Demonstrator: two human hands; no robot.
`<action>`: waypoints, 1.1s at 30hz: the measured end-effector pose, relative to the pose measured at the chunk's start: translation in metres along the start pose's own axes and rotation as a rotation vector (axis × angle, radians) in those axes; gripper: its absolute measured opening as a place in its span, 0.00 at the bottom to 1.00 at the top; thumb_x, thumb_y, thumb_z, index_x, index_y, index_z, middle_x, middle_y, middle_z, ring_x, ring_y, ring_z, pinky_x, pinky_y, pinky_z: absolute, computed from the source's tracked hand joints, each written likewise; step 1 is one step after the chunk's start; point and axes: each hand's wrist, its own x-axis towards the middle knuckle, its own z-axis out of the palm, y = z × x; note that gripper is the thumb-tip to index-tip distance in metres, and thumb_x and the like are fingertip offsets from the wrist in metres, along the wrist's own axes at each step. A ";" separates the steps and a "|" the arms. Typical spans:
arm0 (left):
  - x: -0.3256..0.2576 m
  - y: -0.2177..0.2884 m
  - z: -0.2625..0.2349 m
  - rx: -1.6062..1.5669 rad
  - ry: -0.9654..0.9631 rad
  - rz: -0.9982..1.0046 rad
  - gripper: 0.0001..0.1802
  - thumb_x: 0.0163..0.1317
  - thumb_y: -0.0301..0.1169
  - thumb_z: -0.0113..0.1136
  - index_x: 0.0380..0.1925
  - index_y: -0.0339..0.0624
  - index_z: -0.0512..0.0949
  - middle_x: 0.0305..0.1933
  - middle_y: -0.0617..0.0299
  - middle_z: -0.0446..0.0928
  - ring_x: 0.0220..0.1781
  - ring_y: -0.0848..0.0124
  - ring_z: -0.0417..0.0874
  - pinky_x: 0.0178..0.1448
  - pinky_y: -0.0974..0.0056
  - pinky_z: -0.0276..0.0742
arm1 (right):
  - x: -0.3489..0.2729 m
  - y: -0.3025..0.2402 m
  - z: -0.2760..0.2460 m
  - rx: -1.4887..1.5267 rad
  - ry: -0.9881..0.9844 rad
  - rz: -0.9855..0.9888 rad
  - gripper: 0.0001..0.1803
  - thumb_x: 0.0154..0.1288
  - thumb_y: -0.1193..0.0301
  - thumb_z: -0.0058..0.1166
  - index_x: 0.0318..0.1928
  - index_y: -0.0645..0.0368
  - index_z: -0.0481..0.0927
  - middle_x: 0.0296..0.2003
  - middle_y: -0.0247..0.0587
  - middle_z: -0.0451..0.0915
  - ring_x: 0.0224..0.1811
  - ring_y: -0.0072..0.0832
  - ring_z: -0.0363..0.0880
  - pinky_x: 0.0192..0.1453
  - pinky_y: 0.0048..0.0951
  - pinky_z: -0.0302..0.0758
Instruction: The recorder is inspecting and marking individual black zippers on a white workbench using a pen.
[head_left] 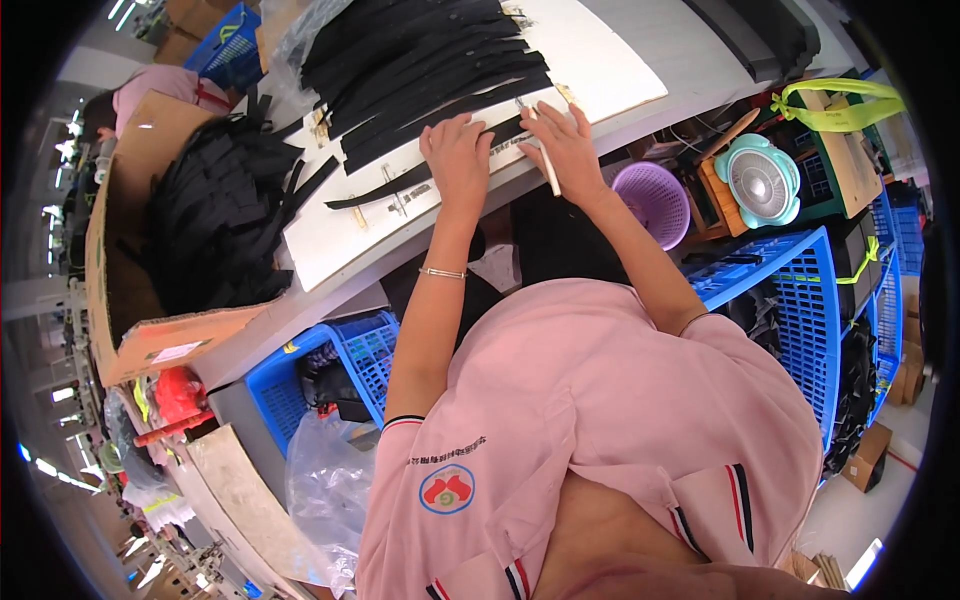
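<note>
A narrow black fabric strip (pixel 385 188) lies along the front of a white board (pixel 335 240). My left hand (pixel 457 160) rests on this strip with its fingers lying over it and slightly apart. To its right, my right hand (pixel 563 150) is closed around a slim white pen (pixel 548 168), whose tip points toward the far side, near the strip's right end. Just beyond both hands, many black strips (pixel 420 70) lie side by side in a wide layer on the board. Dark marks and yellowish tape patches (pixel 358 217) show on the board beside the strip.
At the left stands a cardboard box (pixel 190 335) heaped with black strips (pixel 215 210). Blue plastic baskets (pixel 375 360) (pixel 805 330) flank me below the table. On the right are a purple basket (pixel 652 205) and a turquoise fan (pixel 764 180). Another person in pink (pixel 160 92) is at the far left.
</note>
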 end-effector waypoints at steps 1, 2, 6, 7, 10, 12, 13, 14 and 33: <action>-0.007 0.002 -0.001 0.021 0.009 -0.021 0.12 0.63 0.33 0.69 0.45 0.42 0.87 0.55 0.59 0.82 0.63 0.57 0.77 0.76 0.41 0.57 | -0.002 0.007 -0.001 -0.035 0.010 -0.002 0.21 0.69 0.60 0.64 0.58 0.52 0.79 0.58 0.34 0.84 0.70 0.33 0.74 0.78 0.53 0.56; -0.014 0.004 -0.001 0.023 0.014 -0.022 0.12 0.63 0.33 0.69 0.45 0.42 0.87 0.55 0.59 0.82 0.63 0.57 0.77 0.76 0.41 0.57 | -0.004 0.014 -0.003 -0.034 0.012 -0.007 0.21 0.69 0.60 0.64 0.58 0.52 0.79 0.58 0.34 0.84 0.70 0.33 0.74 0.78 0.53 0.56; -0.045 0.000 -0.010 0.210 0.018 -0.087 0.19 0.71 0.37 0.62 0.58 0.43 0.82 0.64 0.57 0.80 0.71 0.55 0.73 0.80 0.34 0.48 | -0.004 0.037 -0.004 -0.074 0.069 0.079 0.21 0.71 0.58 0.62 0.60 0.51 0.80 0.57 0.36 0.84 0.70 0.33 0.74 0.79 0.52 0.55; -0.050 0.000 -0.013 0.266 0.038 -0.098 0.20 0.71 0.38 0.62 0.59 0.43 0.82 0.65 0.57 0.79 0.72 0.54 0.71 0.80 0.32 0.47 | -0.004 0.042 -0.004 -0.045 0.074 0.083 0.21 0.71 0.58 0.62 0.60 0.51 0.79 0.58 0.37 0.83 0.70 0.33 0.74 0.79 0.52 0.56; -0.066 0.002 -0.021 0.342 0.035 -0.158 0.23 0.72 0.40 0.61 0.62 0.41 0.80 0.70 0.54 0.75 0.76 0.50 0.68 0.80 0.29 0.42 | -0.006 0.045 0.001 -0.022 0.064 0.070 0.23 0.72 0.58 0.61 0.63 0.52 0.78 0.59 0.38 0.83 0.69 0.34 0.74 0.78 0.53 0.58; -0.078 0.005 -0.026 0.395 0.086 -0.236 0.27 0.73 0.43 0.59 0.66 0.41 0.77 0.74 0.52 0.71 0.78 0.50 0.66 0.80 0.29 0.38 | -0.009 0.041 0.004 -0.012 0.093 0.080 0.24 0.73 0.58 0.61 0.64 0.53 0.78 0.57 0.36 0.84 0.69 0.34 0.75 0.77 0.53 0.59; -0.083 0.005 -0.028 0.407 0.094 -0.247 0.27 0.73 0.43 0.59 0.66 0.41 0.77 0.74 0.52 0.71 0.78 0.50 0.66 0.80 0.29 0.38 | -0.008 0.040 0.004 0.005 0.085 0.084 0.24 0.73 0.58 0.61 0.64 0.53 0.77 0.57 0.34 0.84 0.70 0.34 0.74 0.78 0.53 0.58; -0.086 0.006 -0.028 0.391 0.083 -0.288 0.28 0.74 0.45 0.58 0.67 0.41 0.75 0.75 0.52 0.69 0.78 0.51 0.65 0.81 0.30 0.37 | -0.007 0.041 0.004 0.018 0.085 0.071 0.24 0.73 0.58 0.61 0.64 0.53 0.77 0.57 0.34 0.84 0.70 0.34 0.74 0.78 0.53 0.58; -0.094 -0.047 -0.084 0.319 -0.012 -0.413 0.25 0.77 0.44 0.54 0.66 0.42 0.77 0.74 0.53 0.73 0.80 0.55 0.65 0.81 0.29 0.31 | -0.009 0.045 -0.001 -0.030 -0.043 0.135 0.20 0.75 0.58 0.57 0.62 0.52 0.79 0.65 0.39 0.79 0.73 0.37 0.72 0.82 0.49 0.53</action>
